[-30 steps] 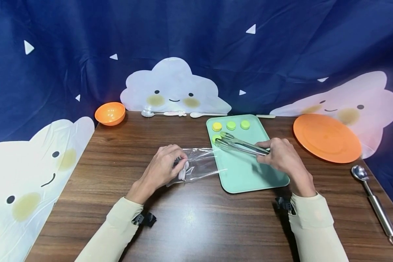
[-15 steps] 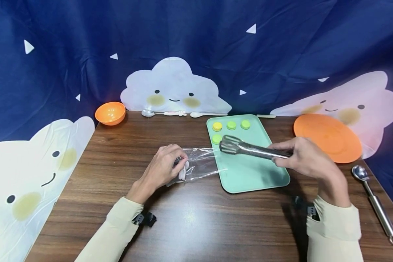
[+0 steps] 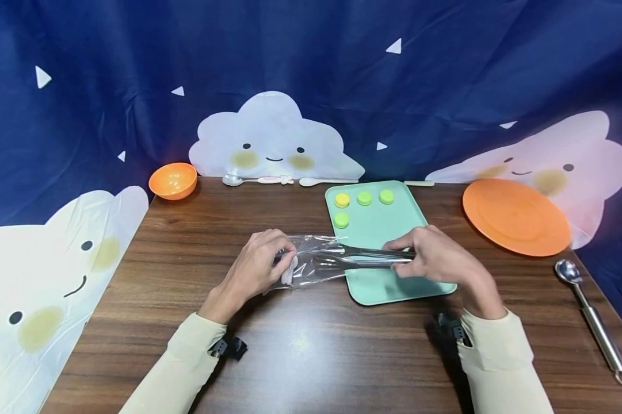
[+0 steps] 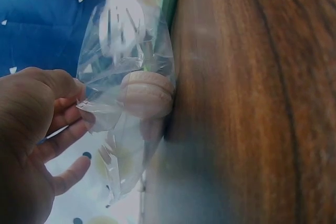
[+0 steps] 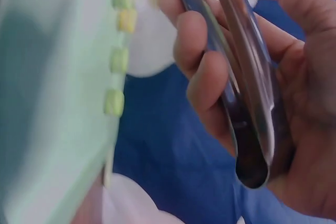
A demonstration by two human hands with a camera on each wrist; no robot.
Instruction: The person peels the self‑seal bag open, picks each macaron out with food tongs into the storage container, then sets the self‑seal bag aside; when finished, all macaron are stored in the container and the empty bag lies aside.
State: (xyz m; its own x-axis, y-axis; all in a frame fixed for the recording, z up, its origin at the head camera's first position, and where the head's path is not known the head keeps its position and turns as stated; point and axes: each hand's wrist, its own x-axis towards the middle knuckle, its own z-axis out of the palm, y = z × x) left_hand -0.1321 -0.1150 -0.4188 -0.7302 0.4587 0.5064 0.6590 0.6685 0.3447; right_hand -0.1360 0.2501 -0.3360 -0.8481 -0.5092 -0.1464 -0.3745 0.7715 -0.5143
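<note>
My left hand [image 3: 254,264] pinches the edge of a clear plastic bag [image 3: 316,279] lying between it and the tray. Inside the bag is a pale macaron [image 4: 147,94], standing on edge near the tabletop. Metal tongs [image 5: 252,77] are gripped in my right hand [image 3: 440,256], their arms slightly apart. Their slotted tips [image 4: 122,22] overlap the bag's mouth end, and no macaron shows between them. On the mint green tray [image 3: 393,230] sit a yellow macaron [image 3: 342,200] and several green macarons [image 3: 364,198], in the far left part.
An orange bowl [image 3: 173,181] stands at the far left corner, an orange plate [image 3: 515,217] at the far right. Spoons [image 3: 233,180] lie along the back edge. A metal scoop [image 3: 595,328] lies at the right edge. Behind the table hangs a blue cloth [image 3: 300,52].
The tongs, first spread at the near green macaron, drew back right nearly closed, then swung left to the bag with arms parted. The macarons and my left hand stayed put.
</note>
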